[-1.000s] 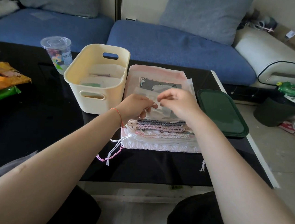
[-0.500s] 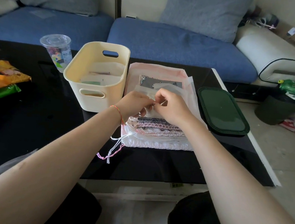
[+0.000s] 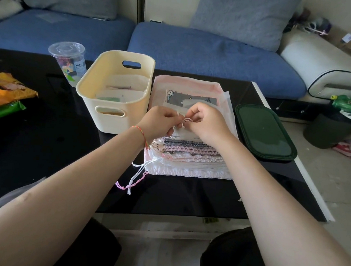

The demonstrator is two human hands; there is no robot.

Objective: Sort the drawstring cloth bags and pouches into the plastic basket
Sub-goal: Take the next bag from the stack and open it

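Head view: we've got both hands, left [image 3: 160, 121] and right [image 3: 207, 123], pinching the thin white drawstring [image 3: 185, 121] atop the soft, floppy stack of cloth pouches [image 3: 189, 155] right of the cream plastic basket [image 3: 115, 78]; grip fabric, not cord.

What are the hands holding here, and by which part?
Both the left hand and right hand pinch the white drawstring of the top pouch on the stack.
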